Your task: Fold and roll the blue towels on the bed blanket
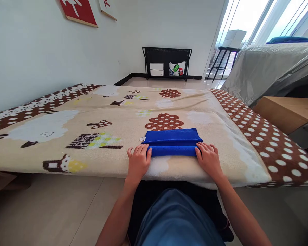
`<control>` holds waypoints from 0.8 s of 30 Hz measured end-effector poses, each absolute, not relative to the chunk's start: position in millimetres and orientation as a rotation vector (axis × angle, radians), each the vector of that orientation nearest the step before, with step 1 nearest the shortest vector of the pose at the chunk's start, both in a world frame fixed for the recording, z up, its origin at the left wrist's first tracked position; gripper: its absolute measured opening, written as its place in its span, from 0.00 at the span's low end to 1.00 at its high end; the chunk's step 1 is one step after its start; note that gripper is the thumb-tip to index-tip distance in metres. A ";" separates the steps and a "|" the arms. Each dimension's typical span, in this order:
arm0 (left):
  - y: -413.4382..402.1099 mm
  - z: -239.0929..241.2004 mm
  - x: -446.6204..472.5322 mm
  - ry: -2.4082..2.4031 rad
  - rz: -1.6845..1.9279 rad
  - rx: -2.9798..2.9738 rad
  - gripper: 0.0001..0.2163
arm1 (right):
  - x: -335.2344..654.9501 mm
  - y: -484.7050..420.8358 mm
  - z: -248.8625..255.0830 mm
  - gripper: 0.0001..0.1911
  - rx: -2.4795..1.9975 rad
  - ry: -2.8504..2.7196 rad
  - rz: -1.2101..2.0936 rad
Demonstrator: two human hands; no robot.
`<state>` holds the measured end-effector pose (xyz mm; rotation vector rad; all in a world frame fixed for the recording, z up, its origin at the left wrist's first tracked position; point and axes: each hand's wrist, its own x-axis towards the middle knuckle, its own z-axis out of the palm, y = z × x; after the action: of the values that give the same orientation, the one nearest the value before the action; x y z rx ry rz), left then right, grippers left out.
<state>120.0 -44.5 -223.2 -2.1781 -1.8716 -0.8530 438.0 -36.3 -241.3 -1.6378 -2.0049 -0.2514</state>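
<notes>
A blue towel (172,141) lies folded into a long narrow band on a patterned blanket (97,119), close to the near edge of the bed. A small white tag sticks out at its left end. My left hand (138,161) rests at the towel's left end, fingers curled on the near folded edge. My right hand (207,159) does the same at the right end. Both hands press the near roll of cloth against the bed.
A wooden side table (287,111) stands right of the bed, with a covered piece of furniture (269,68) behind it. A black rack (166,63) with boxes sits against the far wall, a black stool (224,59) by the window. Tiled floor lies below the bed edge.
</notes>
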 end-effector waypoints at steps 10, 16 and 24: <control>-35.9 -220.6 204.3 -1.521 -0.672 -2.585 0.20 | 362.3 -31.3 -223.5 0.21 -1.403 -2.226 -0.100; -37.0 -226.9 149.4 -1.806 -0.745 -2.316 0.20 | 411.0 -27.8 -233.8 0.23 -1.651 -2.073 -0.177; -44.5 -221.0 172.6 -1.838 -0.744 -2.247 0.19 | 394.5 -34.8 -232.8 0.23 -1.689 -2.068 -0.268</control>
<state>172.6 -44.5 -221.0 -2.2466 -1.8385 -0.7438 394.5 -34.8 -232.8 -1.6890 -2.0684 -0.2684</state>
